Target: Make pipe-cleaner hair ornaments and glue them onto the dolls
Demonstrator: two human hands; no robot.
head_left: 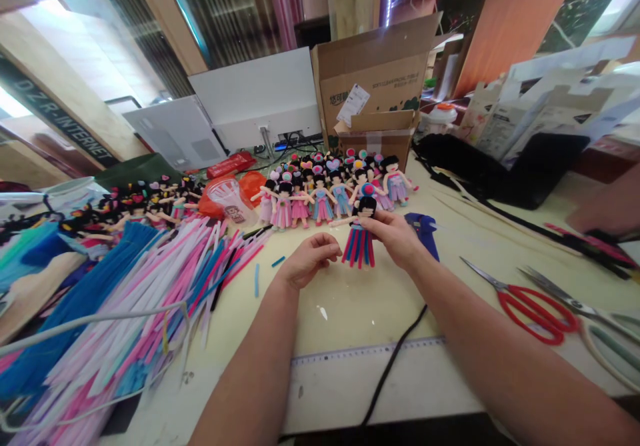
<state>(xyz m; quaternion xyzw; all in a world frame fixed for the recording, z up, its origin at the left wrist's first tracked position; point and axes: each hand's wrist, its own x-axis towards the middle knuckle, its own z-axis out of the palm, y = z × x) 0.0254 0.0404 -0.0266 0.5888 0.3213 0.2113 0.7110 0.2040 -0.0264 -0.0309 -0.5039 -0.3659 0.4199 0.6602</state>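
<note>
My right hand grips a small pipe-cleaner doll by its upper body. The doll is upright, with black hair and a skirt of blue and magenta strips. Just left of the skirt is my left hand, its fingers curled together; whether something tiny is between them is hidden. Behind the held doll, several finished dolls in pink, lilac and blue skirts stand in rows. Two short blue pieces lie on the table left of my left hand.
Bundles of pipe cleaners cover the left side. Red-handled scissors and a second pair lie at right. A cardboard box stands behind the dolls. A black cable crosses the printed ruler near the front edge.
</note>
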